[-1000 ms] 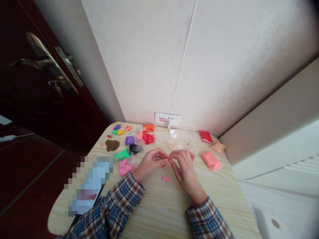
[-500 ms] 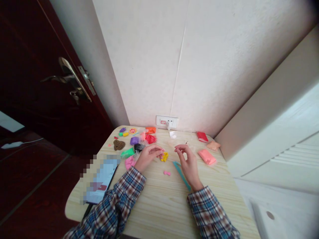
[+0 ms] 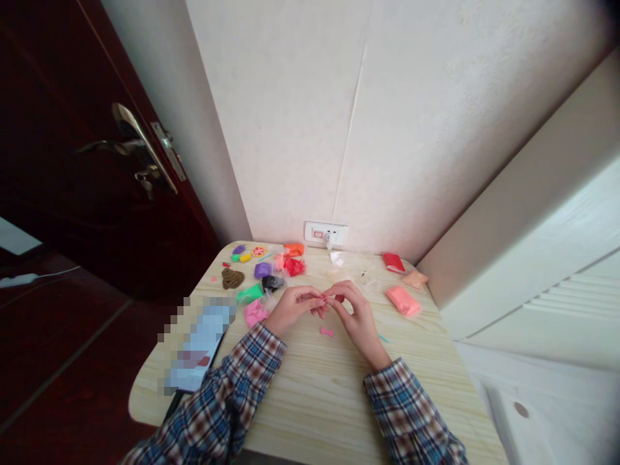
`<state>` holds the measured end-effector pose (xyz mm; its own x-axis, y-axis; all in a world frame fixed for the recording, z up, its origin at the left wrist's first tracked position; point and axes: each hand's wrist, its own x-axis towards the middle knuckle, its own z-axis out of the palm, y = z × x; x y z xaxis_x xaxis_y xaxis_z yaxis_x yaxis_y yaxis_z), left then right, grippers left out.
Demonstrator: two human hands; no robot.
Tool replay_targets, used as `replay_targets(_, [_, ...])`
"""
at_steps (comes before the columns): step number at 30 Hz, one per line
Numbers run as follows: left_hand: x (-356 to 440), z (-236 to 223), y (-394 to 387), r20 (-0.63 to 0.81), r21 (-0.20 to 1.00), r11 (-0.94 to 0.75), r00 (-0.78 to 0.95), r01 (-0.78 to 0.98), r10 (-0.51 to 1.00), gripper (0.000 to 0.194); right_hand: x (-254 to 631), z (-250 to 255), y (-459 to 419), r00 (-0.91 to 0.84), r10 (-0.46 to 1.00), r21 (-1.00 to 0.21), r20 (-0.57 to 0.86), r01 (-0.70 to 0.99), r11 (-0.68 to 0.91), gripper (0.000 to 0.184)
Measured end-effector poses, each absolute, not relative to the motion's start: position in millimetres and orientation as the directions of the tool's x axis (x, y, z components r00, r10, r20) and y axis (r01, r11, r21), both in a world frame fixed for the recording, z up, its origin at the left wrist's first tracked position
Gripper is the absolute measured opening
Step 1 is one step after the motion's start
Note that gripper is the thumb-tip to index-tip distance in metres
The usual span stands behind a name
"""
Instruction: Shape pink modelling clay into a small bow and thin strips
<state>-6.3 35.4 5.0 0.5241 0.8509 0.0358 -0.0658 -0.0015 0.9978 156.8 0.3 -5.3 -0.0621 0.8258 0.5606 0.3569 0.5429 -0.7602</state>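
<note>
My left hand (image 3: 296,307) and my right hand (image 3: 356,315) meet above the middle of the table, fingertips pinched together and touching. Something tiny and pinkish seems to be between them, too small to name. Just below the fingers, a small pink bow-shaped piece of clay (image 3: 326,332) lies on the wood. A short bit of a turquoise tool (image 3: 383,338) shows beside my right wrist; the rest is hidden by the hand. Left of my left hand sits pink clay in a clear bag (image 3: 256,312).
Bagged green (image 3: 249,294), black, purple and red clay (image 3: 294,267) lies at the back left, near a brown coil (image 3: 232,278) and small fruit shapes. A phone (image 3: 203,349) rests on the left edge. Salmon (image 3: 403,301) and red packs (image 3: 393,262) lie right.
My right hand has moved left until its fingertips meet my left hand's. The yellow piece by my left fingers is out of sight, and much less of the turquoise tool shows.
</note>
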Motion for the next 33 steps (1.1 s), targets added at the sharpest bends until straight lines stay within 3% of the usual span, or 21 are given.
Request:
replay_targets(13, [-6.6,2.1,35.9,-0.086,0.979,0.172,0.552,-0.106,0.829,0.039,157.7,-3.4,-1.9,-0.079,0.842,-0.765,0.533,0.381,0.52,0.003])
replay_targets(26, [-5.6,1.7,33.7,-0.129,0.959,0.237,0.505,-0.154,0.853,0.033,154.1,-7.9,-7.2,-0.038,0.83,-0.735,0.556,0.444,0.513,0.019])
replay_targets(33, [-5.5,-0.4,33.1,-0.135,0.959,0.233,0.469,-0.159,0.873,0.034,153.8,-5.0,-6.9,-0.152,0.832,-0.704,0.534,0.465,0.537,0.026])
